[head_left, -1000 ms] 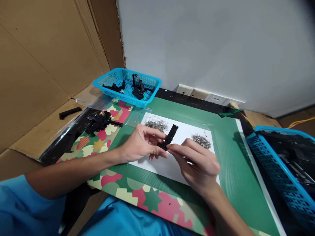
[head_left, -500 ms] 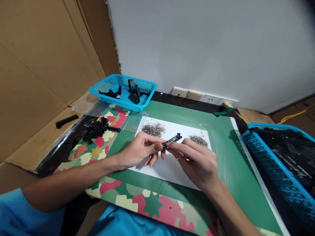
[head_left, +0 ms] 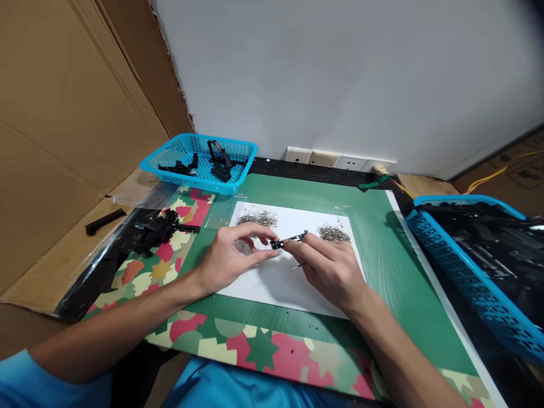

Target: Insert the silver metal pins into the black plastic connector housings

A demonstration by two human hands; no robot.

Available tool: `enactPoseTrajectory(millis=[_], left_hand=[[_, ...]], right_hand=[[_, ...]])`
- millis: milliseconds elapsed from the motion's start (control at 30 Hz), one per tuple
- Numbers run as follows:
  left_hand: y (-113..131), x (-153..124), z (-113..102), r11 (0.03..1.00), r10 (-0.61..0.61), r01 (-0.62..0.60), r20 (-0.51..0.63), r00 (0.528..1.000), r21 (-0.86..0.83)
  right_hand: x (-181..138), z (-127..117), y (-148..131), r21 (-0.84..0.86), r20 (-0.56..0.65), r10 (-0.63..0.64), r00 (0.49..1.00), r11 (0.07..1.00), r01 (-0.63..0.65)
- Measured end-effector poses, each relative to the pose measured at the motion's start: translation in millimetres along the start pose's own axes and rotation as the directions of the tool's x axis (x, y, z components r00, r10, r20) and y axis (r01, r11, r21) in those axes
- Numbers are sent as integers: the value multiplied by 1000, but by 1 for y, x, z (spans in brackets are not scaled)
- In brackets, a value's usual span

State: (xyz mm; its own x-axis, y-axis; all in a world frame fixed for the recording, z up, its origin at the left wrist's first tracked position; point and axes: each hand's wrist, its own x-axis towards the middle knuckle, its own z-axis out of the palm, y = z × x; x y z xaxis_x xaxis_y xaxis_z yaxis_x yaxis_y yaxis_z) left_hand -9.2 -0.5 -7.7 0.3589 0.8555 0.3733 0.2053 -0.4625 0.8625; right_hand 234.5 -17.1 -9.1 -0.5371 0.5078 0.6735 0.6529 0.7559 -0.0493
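One black part [head_left: 277, 245] is up in the air above the white paper [head_left: 263, 286], which sits mid-tabletop [head_left: 272, 166], and both hands are on or around it. Right hand [head_left: 334, 272] has it pinched in the fingers, with a thin rod [head_left: 296, 266] poking out below them. Left hand [head_left: 225, 260] has thumb and index curved around the part's left end, but honestly I can't tell if they're pressing on it or just really close

On the paper there's a heap of tiny metal bits, the left heap [head_left: 257, 217], by the far left corner, and a right heap [head_left: 334, 233] by the far right one. A black pile [head_left: 155, 229] sits near the tabletop's left edge. Far left corner has a blue basket [head_left: 199, 184] with a few black pieces inside, and there's a fuller basket [head_left: 471, 277], also blue, along the right edge
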Motion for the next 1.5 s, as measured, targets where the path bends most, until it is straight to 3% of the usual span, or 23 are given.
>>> enactPoseTrajectory(millis=[100, 233, 333, 500, 600, 667, 733, 833, 900, 1033, 1267, 1500], left_hand=[[-1, -1, 1, 985, 123, -118, -33, 992, 122], [-7, -3, 1, 937, 269, -255, -27, 963, 238], [-12, -5, 2, 921, 278, -272, 19, 960, 279], [-16, -8, 4, 916, 236, -253, 92, 967, 310], [-16, -8, 5, 922, 202, -233, 128, 971, 309], [-16, -8, 4, 918, 197, -234, 142, 970, 321], [-16, -8, 4, 907, 197, -238, 148, 969, 348], [-16, -8, 4, 889, 202, -249, 160, 966, 383], [-15, -8, 3, 884, 211, -262, 170, 963, 387], [-15, -8, 3, 875, 233, -289, 185, 955, 387], [-16, -9, 3, 864, 232, -288, 181, 956, 413], [-15, -9, 3, 845, 269, -323, 183, 945, 427]], right_hand=[[0, 0, 0, 17, 25, 8, 1000, 1000, -8], [5, -4, 0, 176, 33, 83, 996, 980, -87], [9, -8, 2, 212, 90, 125, 988, 967, -141], [10, -8, 5, 1, 279, 65, 958, 998, -68], [10, -5, 0, 88, 236, 130, 963, 984, -155], [12, -1, -5, 254, 136, 280, 950, 917, -307], [15, 3, -12, 457, 103, 456, 884, 768, -450], [19, 6, -17, 607, 222, 593, 774, 537, -586], [20, 6, -18, 601, 294, 596, 747, 492, -630], [21, 6, -18, 540, 328, 577, 748, 535, -650], [23, 5, -21, 478, 289, 497, 818, 665, -573], [25, 4, -23, 458, 291, 487, 823, 685, -567]])
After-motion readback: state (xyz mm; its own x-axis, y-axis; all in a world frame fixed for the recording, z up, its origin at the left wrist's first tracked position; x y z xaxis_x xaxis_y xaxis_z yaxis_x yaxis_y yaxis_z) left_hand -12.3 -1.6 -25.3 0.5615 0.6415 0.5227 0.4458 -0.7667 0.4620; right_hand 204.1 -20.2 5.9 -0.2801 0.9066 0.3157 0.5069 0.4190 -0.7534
